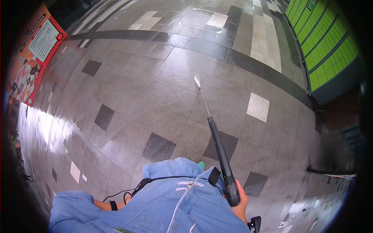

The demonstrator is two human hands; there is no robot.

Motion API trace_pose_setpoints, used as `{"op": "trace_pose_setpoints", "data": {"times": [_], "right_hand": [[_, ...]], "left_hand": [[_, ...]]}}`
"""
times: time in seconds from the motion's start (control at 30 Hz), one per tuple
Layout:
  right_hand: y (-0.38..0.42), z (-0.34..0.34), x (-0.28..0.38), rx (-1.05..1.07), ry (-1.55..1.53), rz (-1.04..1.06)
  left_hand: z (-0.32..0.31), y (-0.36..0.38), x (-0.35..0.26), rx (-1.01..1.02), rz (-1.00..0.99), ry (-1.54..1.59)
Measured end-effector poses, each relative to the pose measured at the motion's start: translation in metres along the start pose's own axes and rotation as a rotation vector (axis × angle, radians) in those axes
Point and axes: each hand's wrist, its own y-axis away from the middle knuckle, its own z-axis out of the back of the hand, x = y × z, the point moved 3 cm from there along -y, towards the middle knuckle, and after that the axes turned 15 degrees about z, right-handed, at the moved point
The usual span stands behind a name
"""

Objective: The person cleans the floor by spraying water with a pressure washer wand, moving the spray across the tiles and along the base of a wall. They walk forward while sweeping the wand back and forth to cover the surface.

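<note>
My right hand (241, 202) is wrapped around the black grip of a pressure washer lance (220, 155), low on the right of the head view. The lance points forward and slightly left, its thin metal tube ending in a small nozzle above the floor. A white spray (197, 82) leaves the nozzle onto the wet grey tiles (163, 101). On the left, my left hand (127, 198) is mostly hidden by the blue garment, beside a black hose (143, 184); its fingers do not show clearly. A black band (113, 205) circles that wrist.
A red and orange poster board (37, 50) stands at the left. Green lockers or panels (326, 46) line the upper right. A thin dark cable (116, 195) runs near my left wrist. A green shoe tip (201, 165) shows below the blue garment (167, 209).
</note>
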Motion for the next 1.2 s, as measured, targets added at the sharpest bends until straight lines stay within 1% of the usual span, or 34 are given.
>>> {"op": "trace_pose_setpoints", "data": {"times": [0.43, 0.5, 0.57, 0.6, 0.63, 0.67, 0.7, 0.73, 0.77, 0.8, 0.83, 0.87, 0.9, 0.93, 0.97, 1.03, 1.07, 1.13, 1.2], "right_hand": [[0.013, 0.001, -0.008, -0.073, -0.026, -0.069], [0.013, 0.002, -0.003, -0.081, -0.005, -0.085], [0.017, 0.004, 0.004, -0.090, 0.024, -0.092], [0.018, 0.004, 0.007, -0.121, -0.053, -0.089], [0.018, 0.003, 0.010, -0.149, -0.132, -0.086], [0.022, 0.007, 0.009, -0.147, -0.128, -0.088], [0.029, 0.015, 0.004, -0.190, -0.093, -0.144], [0.034, 0.021, 0.002, -0.233, -0.057, -0.200], [0.038, 0.024, 0.003, -0.342, -0.153, -0.251], [0.040, 0.029, 0.010, -0.362, -0.114, -0.282], [0.041, 0.036, 0.016, -0.381, -0.074, -0.312], [0.044, 0.039, 0.017, -0.462, -0.092, -0.355], [0.049, 0.041, 0.016, -0.544, -0.111, -0.399], [0.054, 0.045, 0.014, -0.537, -0.075, -0.427], [0.058, 0.047, 0.012, -0.531, -0.109, -0.459], [0.073, 0.038, 0.000, -0.831, -0.071, -0.414], [0.070, 0.042, 0.007, -0.812, -0.074, -0.408], [0.056, 0.050, 0.027, -0.344, 0.077, -0.461], [0.045, 0.046, 0.026, -0.297, 0.073, -0.418]], "left_hand": [[-0.003, 0.010, -0.018, -0.009, 0.001, -0.056], [-0.004, 0.010, -0.034, 0.019, -0.012, -0.090], [-0.006, 0.010, -0.073, 0.053, -0.080, -0.158], [-0.011, 0.016, -0.101, 0.016, -0.159, -0.210], [-0.022, 0.041, -0.132, -0.174, -0.269, -0.234], [-0.035, 0.071, -0.168, -0.366, -0.374, -0.254], [-0.023, 0.048, -0.212, -0.256, -0.552, -0.238], [-0.033, 0.046, -0.251, -0.184, -0.589, -0.234], [-0.062, 0.060, -0.274, -0.148, -0.681, -0.242], [-0.096, 0.070, -0.290, -0.072, -0.737, -0.281], [-0.127, 0.069, -0.305, -0.013, -0.753, -0.301], [-0.159, 0.065, -0.316, 0.106, -0.747, -0.340], [-0.193, 0.059, -0.321, 0.180, -0.750, -0.371], [-0.228, 0.050, -0.322, 0.267, -0.733, -0.404], [-0.261, 0.033, -0.321, 0.450, -0.715, -0.456], [-0.327, 0.030, -0.292, 0.553, -0.579, -0.555], [-0.358, 0.002, -0.284, 0.644, -0.559, -0.644], [-0.400, -0.007, -0.247, 0.728, -0.456, -0.714], [-0.423, -0.008, -0.221, 0.682, -0.342, -0.691]]}}
